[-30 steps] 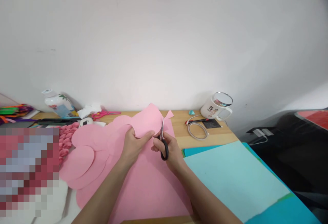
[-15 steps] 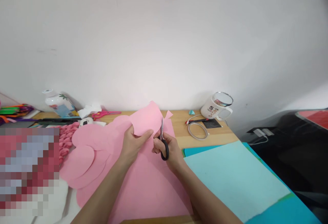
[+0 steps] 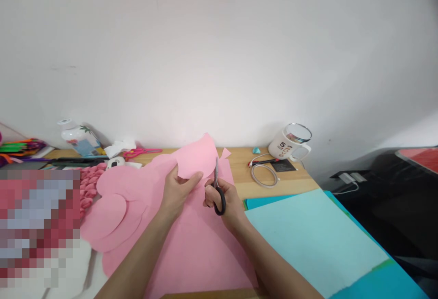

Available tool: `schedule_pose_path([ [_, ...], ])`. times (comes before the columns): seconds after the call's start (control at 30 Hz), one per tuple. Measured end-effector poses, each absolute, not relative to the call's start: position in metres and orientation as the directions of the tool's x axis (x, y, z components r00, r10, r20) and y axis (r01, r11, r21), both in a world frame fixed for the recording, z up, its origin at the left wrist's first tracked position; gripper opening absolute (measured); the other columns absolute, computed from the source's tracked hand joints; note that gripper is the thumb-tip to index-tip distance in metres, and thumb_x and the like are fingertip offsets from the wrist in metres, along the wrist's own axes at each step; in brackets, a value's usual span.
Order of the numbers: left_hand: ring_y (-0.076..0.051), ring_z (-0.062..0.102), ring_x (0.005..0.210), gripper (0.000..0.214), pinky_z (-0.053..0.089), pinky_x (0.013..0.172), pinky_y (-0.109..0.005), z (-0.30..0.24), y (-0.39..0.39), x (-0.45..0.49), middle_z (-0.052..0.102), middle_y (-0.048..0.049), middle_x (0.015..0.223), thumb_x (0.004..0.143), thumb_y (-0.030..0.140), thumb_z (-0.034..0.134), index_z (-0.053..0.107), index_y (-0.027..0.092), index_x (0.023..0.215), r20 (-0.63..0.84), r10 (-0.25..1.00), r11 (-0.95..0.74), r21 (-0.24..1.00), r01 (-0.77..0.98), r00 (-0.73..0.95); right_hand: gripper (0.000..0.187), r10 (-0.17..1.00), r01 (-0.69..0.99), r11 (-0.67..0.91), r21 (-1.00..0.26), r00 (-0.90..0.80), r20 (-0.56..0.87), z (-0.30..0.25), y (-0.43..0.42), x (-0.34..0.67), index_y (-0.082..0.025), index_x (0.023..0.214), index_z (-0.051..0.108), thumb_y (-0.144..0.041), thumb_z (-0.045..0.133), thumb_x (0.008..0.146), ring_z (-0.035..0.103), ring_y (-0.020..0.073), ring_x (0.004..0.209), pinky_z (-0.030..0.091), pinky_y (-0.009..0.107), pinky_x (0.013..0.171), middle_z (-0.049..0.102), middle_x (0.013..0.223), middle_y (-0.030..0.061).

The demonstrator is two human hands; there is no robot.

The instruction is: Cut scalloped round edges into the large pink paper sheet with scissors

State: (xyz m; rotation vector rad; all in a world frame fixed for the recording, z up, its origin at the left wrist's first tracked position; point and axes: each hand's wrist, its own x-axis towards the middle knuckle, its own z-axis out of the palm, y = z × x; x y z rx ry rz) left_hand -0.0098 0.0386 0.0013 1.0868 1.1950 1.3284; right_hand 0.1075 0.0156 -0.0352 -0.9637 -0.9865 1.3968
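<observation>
Between the thumb and fingers of my left hand (image 3: 177, 193) is a piece of pink paper (image 3: 196, 157), lifted off the table with a rounded lower edge. My right hand (image 3: 226, 201) grips black-handled scissors (image 3: 220, 201), blades pointing away from me along the paper's right edge. The blades look nearly closed. Beneath both hands lies a large pink sheet (image 3: 201, 253). Several cut pink rounded pieces (image 3: 106, 217) overlap to the left of my left hand. A small pink scrap (image 3: 226, 153) rests beyond the scissors.
On the right are light blue sheets (image 3: 315, 239), a coiled cable (image 3: 264, 175) and a white mug (image 3: 285, 146). Pink scissors (image 3: 142, 152), a white bottle (image 3: 80, 139) and a pink braided item (image 3: 91, 185) are at left. A wall (image 3: 219, 61) rises behind the table.
The paper in my left hand has turned and shifted slightly, its top corner now a little higher and to the right. My right hand and the scissors have barely moved.
</observation>
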Motion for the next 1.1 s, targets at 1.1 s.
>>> schedule_pose_path([
  [1.1,-0.01,0.057,0.052,0.029,0.042,0.045,-0.019,-0.001,0.039,-0.013,0.064,0.0025,0.068,0.065,0.03,0.069,0.056,0.016,0.087,0.041,0.998,-0.043,0.998,-0.052,-0.037,0.022,0.999,-0.344,-0.041,-0.938,-0.028,-0.033,-0.033,0.018,0.111,-0.015,0.078,0.06,-0.031,0.067,0.064,0.044,0.0093,0.045,0.041,0.026,0.05,0.045,0.047,-0.0071],
])
